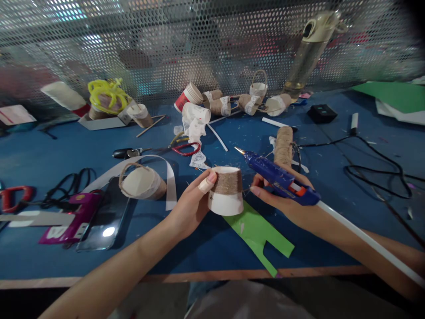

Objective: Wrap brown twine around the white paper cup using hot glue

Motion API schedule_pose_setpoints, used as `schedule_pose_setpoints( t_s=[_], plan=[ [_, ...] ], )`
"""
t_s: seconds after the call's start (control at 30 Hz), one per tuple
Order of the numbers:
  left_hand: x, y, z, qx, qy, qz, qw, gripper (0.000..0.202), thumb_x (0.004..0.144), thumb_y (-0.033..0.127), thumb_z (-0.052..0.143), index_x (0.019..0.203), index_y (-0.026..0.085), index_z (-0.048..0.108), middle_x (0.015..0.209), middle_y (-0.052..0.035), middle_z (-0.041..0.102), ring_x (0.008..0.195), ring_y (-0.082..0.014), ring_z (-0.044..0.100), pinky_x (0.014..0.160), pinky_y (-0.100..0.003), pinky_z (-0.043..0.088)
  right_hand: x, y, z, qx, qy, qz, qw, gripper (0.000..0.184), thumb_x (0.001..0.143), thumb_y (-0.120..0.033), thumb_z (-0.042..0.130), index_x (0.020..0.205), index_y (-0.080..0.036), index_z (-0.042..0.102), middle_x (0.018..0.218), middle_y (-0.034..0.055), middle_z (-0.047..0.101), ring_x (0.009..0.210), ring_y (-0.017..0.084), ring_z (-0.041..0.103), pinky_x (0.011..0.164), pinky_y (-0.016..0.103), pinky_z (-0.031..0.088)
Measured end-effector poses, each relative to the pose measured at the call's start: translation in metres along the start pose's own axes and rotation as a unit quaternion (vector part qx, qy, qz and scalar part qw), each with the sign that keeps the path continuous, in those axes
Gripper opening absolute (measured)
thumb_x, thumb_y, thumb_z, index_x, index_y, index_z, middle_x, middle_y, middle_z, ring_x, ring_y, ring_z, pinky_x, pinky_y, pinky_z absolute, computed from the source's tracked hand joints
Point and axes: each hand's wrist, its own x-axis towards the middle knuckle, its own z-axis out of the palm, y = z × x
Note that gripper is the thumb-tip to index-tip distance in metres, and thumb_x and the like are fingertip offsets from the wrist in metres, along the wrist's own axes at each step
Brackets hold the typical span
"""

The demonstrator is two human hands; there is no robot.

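Note:
My left hand (195,199) grips a white paper cup (226,204) by its left side, the thumb near its top. The cup is upside down, and brown twine (229,182) is wound around its upper half. A short loose strand runs from the winding to my right hand (265,191), whose thumb and finger are pinched at it. Across that same hand lies a blue hot glue gun (270,170), its nozzle pointing left and a long white glue stick (365,237) coming out of its back. The gun's handle is hidden.
Green cut paper (255,228) lies below the cup. A twine roll (283,144) stands behind the gun. To the left are a small finished basket (142,181), a phone (106,221) and red-handled scissors (186,149). Several twine-wrapped cups (221,106) sit by the perforated screen (212,48).

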Motion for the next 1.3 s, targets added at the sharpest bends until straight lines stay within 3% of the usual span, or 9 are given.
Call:
schedule_pose_setpoints(
  t_s=[0.17, 0.33, 0.5, 0.77, 0.9, 1.03, 1.17, 1.3],
  plan=[
    [0.0, -0.002, 0.0, -0.008, -0.007, 0.004, 1.0, 0.04, 0.085, 0.053, 0.078, 0.11, 0.022, 0.079, 0.1, -0.0068, 0.079, 0.096, -0.025, 0.07, 0.086, -0.033, 0.051, -0.002, 0.005, 0.001, 0.025, 0.002, 0.005, 1.0, 0.017, 0.082, -0.025, 0.085, 0.087, -0.028, 0.069, 0.081, -0.0049, 0.075, 0.072, 0.014, 0.074, 0.066, 0.026, 0.063],
    [-0.001, -0.005, -0.002, -0.01, -0.017, 0.003, 1.0, 0.039, 0.087, 0.051, 0.077, 0.113, 0.022, 0.079, 0.104, -0.0074, 0.079, 0.098, -0.0249, 0.071, 0.091, -0.035, 0.052, -0.003, 0.006, 0.001, 0.022, 0.002, 0.017, 1.0, 0.017, 0.083, -0.028, 0.084, 0.087, -0.026, 0.068, 0.08, -0.0036, 0.074, 0.068, 0.014, 0.073, 0.061, 0.025, 0.062],
    [-0.003, -0.004, 0.0, -0.007, -0.03, -0.002, 1.0, 0.038, 0.085, 0.051, 0.079, 0.11, 0.023, 0.079, 0.107, -0.0082, 0.079, 0.105, -0.0287, 0.07, 0.086, -0.035, 0.052, -0.005, 0.004, 0.002, 0.052, -0.017, 0.03, 0.998, 0.018, 0.082, -0.022, 0.083, 0.088, -0.028, 0.068, 0.081, -0.0043, 0.074, 0.069, 0.015, 0.071, 0.061, 0.024, 0.061],
    [-0.006, -0.005, 0.005, -0.009, -0.046, -0.018, 0.999, 0.043, 0.085, 0.056, 0.076, 0.115, 0.026, 0.076, 0.119, -0.0085, 0.077, 0.116, -0.0327, 0.066, 0.089, -0.039, 0.05, -0.008, 0.007, 0.004, 0.086, -0.011, 0.043, 0.995, 0.022, 0.081, -0.016, 0.083, 0.088, -0.028, 0.066, 0.082, -0.0042, 0.073, 0.072, 0.015, 0.07, 0.064, 0.025, 0.06],
    [-0.007, -0.007, 0.005, -0.004, -0.047, -0.03, 0.998, 0.052, 0.081, 0.065, 0.076, 0.117, 0.027, 0.074, 0.123, -0.0082, 0.076, 0.119, -0.033, 0.066, 0.093, -0.04, 0.049, -0.005, 0.006, 0.007, 0.094, 0.022, 0.049, 0.994, 0.021, 0.08, -0.02, 0.084, 0.085, -0.027, 0.065, 0.082, -0.0035, 0.075, 0.074, 0.017, 0.072, 0.067, 0.028, 0.064],
    [-0.008, -0.008, 0.004, 0.03, -0.027, -0.037, 0.998, 0.059, 0.069, 0.052, 0.092, 0.119, 0.028, 0.073, 0.126, -0.0072, 0.075, 0.122, -0.0322, 0.065, 0.096, -0.038, 0.048, -0.005, 0.002, 0.01, 0.069, 0.03, 0.035, 0.997, 0.019, 0.08, -0.025, 0.085, 0.083, -0.026, 0.067, 0.079, -0.0039, 0.075, 0.071, 0.016, 0.074, 0.066, 0.03, 0.066],
    [-0.006, -0.005, 0.003, 0.039, -0.002, -0.034, 0.999, 0.052, 0.072, 0.047, 0.091, 0.117, 0.026, 0.074, 0.124, -0.0086, 0.075, 0.118, -0.0326, 0.066, 0.091, -0.037, 0.049, -0.006, -0.002, 0.009, 0.019, 0.033, 0.005, 0.999, 0.017, 0.08, -0.024, 0.086, 0.086, -0.029, 0.07, 0.078, -0.0051, 0.076, 0.069, 0.016, 0.075, 0.064, 0.029, 0.066],
    [-0.005, 0.003, 0.004, 0.017, 0.012, -0.02, 1.0, 0.05, 0.072, 0.044, 0.09, 0.115, 0.023, 0.075, 0.121, -0.0093, 0.076, 0.113, -0.0333, 0.068, 0.088, -0.037, 0.051, -0.004, -0.001, 0.004, 0.008, 0.023, 0.017, 1.0, 0.016, 0.081, -0.026, 0.086, 0.085, -0.03, 0.072, 0.085, -0.0031, 0.079, 0.074, 0.018, 0.076, 0.066, 0.03, 0.065]
  ],
)
